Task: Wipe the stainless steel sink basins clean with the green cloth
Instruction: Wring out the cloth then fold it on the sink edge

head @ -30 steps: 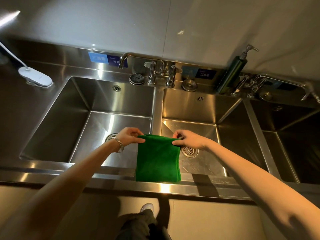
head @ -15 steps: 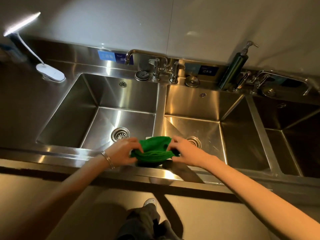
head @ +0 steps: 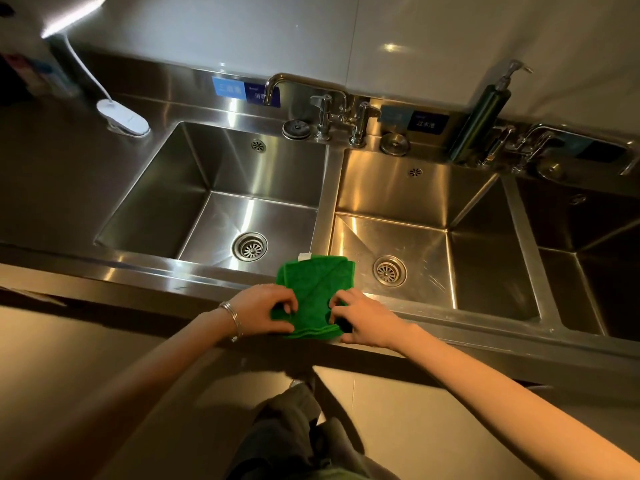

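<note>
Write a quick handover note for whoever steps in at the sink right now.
Left hand and right hand both pinch the near edge of the folded green cloth, which lies on the front rim between the left basin and the middle basin.
Done: cloth folded.
Left: wipe every basin, including the right basin; no wiping visible yet.

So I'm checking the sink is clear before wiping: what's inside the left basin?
Inside the left basin, only its drain strainer on the floor and an overflow hole on the back wall show. The front rim hides the near wall.
</note>
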Available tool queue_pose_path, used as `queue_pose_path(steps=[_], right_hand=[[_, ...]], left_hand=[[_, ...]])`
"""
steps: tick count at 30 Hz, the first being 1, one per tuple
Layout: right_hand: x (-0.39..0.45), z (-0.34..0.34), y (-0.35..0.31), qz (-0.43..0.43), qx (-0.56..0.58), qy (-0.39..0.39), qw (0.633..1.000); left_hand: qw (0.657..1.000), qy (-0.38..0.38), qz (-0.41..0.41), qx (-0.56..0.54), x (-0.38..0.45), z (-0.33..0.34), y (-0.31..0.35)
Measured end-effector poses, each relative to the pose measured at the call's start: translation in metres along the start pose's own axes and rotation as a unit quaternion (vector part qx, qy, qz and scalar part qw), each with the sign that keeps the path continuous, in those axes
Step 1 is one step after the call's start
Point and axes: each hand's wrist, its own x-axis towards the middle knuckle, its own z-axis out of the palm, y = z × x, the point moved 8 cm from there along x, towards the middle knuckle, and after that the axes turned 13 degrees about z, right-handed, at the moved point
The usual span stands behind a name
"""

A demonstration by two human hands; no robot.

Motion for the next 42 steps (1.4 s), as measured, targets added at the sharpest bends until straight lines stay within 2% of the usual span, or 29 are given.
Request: queue_pose_path(steps=[2, 4, 7, 10, 12, 16, 19, 21, 23, 26, 27, 30, 31, 35, 37, 39, 42], right_hand=[[0.003, -0.007, 0.005, 0.010, 0.066, -0.037, 0.997], [0.009, -0.021, 0.013, 0.032, 0.121, -0.040, 0.991], [0.027, -0.047, 0.021, 0.054, 0.143, 0.008, 0.988], [0.048, -0.066, 0.029, 0.086, 0.170, 0.037, 0.981], [0.057, -0.072, 0.035, 0.103, 0.175, 0.040, 0.978], [0.059, -0.071, 0.049, 0.118, 0.180, 0.035, 0.976], [0.055, -0.071, 0.069, 0.152, 0.196, 0.056, 0.967], [0.050, -0.072, 0.083, 0.185, 0.208, 0.069, 0.958], [0.044, -0.069, 0.090, 0.205, 0.209, 0.067, 0.954], [0.038, -0.059, 0.091, 0.208, 0.209, 0.047, 0.954], [0.037, -0.056, 0.089, 0.205, 0.206, 0.037, 0.956], [0.029, -0.044, 0.078, 0.196, 0.206, 0.000, 0.959], [0.025, -0.040, 0.073, 0.191, 0.210, -0.014, 0.959], [0.008, -0.018, 0.055, 0.190, 0.224, -0.042, 0.955], [0.003, -0.010, 0.047, 0.189, 0.196, -0.040, 0.961], [-0.001, -0.006, 0.039, 0.184, 0.129, -0.032, 0.974], [-0.004, -0.013, 0.027, 0.147, -0.001, 0.040, 0.988]], left_hand=[[0.982, 0.092, -0.109, -0.120, 0.008, -0.014, -0.020], [0.964, 0.148, -0.198, -0.101, 0.016, -0.027, -0.041], [0.945, 0.141, -0.287, -0.074, 0.031, -0.031, -0.066], [0.942, 0.093, -0.315, -0.068, 0.046, -0.027, -0.077], [0.942, 0.086, -0.320, -0.057, 0.052, -0.028, -0.079], [0.945, 0.152, -0.283, -0.060, 0.064, -0.048, -0.071], [0.936, 0.158, -0.206, -0.239, 0.081, -0.050, -0.035], [0.915, 0.114, -0.155, -0.354, 0.092, -0.038, 0.002], [0.912, 0.052, -0.120, -0.389, 0.097, -0.018, 0.032], [0.938, -0.071, -0.120, -0.316, 0.091, 0.015, 0.041], [0.950, -0.069, -0.128, -0.276, 0.088, 0.017, 0.033], [0.976, 0.035, -0.161, -0.141, 0.068, -0.007, 0.001], [0.980, 0.048, -0.165, -0.102, 0.057, -0.014, -0.005], [0.990, -0.008, -0.139, -0.001, 0.015, -0.005, -0.014], [0.992, -0.020, -0.122, 0.035, 0.002, 0.007, -0.012], [0.988, -0.034, -0.108, 0.106, -0.002, 0.014, -0.010], [0.974, -0.031, -0.076, 0.213, -0.001, 0.012, 0.002]])
